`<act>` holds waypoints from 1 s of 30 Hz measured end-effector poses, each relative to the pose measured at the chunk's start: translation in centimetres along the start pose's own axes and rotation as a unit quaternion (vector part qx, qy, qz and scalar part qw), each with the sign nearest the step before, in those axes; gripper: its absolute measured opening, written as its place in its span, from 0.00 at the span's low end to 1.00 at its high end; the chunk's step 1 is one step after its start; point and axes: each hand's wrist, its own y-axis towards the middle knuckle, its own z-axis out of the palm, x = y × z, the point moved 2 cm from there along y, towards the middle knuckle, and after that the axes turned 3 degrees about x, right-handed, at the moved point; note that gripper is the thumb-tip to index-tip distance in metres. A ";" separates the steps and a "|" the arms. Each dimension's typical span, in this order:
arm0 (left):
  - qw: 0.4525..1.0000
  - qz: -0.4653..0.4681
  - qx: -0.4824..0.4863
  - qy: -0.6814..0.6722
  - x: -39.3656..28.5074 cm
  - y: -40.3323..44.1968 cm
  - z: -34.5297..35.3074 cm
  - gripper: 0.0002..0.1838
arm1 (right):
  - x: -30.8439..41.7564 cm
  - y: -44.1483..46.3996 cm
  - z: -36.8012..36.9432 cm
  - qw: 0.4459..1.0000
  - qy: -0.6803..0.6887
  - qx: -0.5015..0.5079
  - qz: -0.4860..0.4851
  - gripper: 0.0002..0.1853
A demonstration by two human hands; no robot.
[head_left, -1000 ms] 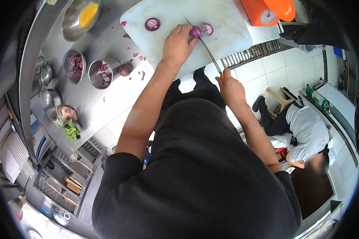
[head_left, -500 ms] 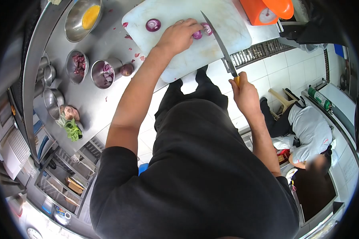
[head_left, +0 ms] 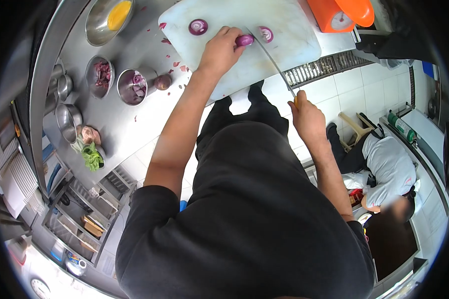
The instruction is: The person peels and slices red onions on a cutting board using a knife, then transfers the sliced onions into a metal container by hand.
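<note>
My left hand (head_left: 221,51) holds a piece of red onion (head_left: 244,40) against the white cutting board (head_left: 234,77). A long knife (head_left: 279,71) has its handle closed in my right hand (head_left: 308,117), just off the board's near edge. Its blade reaches up and left, with the tip end beside the held onion. One cut onion piece (head_left: 266,34) lies to the right of the blade, its ringed face showing. Left of my left hand, an onion half (head_left: 198,27) rests with the cut face up.
On the steel counter (head_left: 139,124) at left are a bowl of yellow liquid (head_left: 96,30), a bowl of reddish pieces (head_left: 91,79), a pot with onion pieces (head_left: 122,88), a whole onion (head_left: 162,82) and green leaves (head_left: 92,157). An orange scale (head_left: 329,17) stands right. Another person (head_left: 389,164) bends low at right.
The knife's blade has turned and come left, down beside the held onion. My left hand has drawn back slightly, leaving one onion piece apart on the right.
</note>
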 end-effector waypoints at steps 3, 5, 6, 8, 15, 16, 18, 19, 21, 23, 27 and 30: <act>1.000 -0.005 0.001 -0.009 0.0 0.2 0.1 0.20 | -0.1 -0.1 -0.1 0.999 0.012 -0.036 -0.022 0.16; 1.000 -0.007 -0.004 -0.016 0.1 0.0 0.3 0.20 | 0.4 -0.6 -0.9 0.999 0.025 -0.019 -0.010 0.15; 1.000 -0.007 -0.009 -0.021 0.1 0.0 0.3 0.20 | 0.9 -0.8 -1.4 0.999 0.032 -0.010 -0.004 0.15; 1.000 -0.007 -0.013 -0.022 0.2 -0.1 0.4 0.19 | 1.5 -1.6 -1.9 0.999 0.045 -0.003 -0.010 0.15; 0.999 0.005 -0.024 0.027 -0.2 0.0 0.5 0.16 | 2.9 -3.3 -1.8 0.998 0.063 0.020 -0.011 0.15; 0.999 0.009 -0.028 0.037 -0.1 0.0 0.6 0.16 | 3.0 -3.4 -1.7 0.998 0.060 0.022 -0.009 0.15; 0.998 0.014 -0.032 0.047 0.0 0.1 0.7 0.15 | 3.2 -3.5 -1.5 0.998 0.055 0.026 -0.004 0.15; 0.998 0.016 -0.034 0.051 0.0 0.1 0.8 0.15 | 3.3 -3.5 -1.5 0.998 0.053 0.034 0.000 0.16; 0.998 0.020 -0.044 0.049 0.0 0.2 0.9 0.14 | 3.5 -3.4 -1.8 0.997 0.050 0.049 0.007 0.16; 0.997 0.022 -0.045 0.052 -0.1 0.1 0.9 0.14 | 3.6 -3.0 -1.9 0.997 0.051 0.058 0.006 0.16; 0.997 0.024 -0.037 0.064 -0.2 0.2 0.8 0.14 | 3.7 -1.4 -1.0 0.998 0.038 0.054 0.000 0.16; 0.996 0.023 -0.039 0.070 -0.2 0.1 0.9 0.14 | 3.5 0.2 0.5 0.998 0.049 0.039 -0.016 0.17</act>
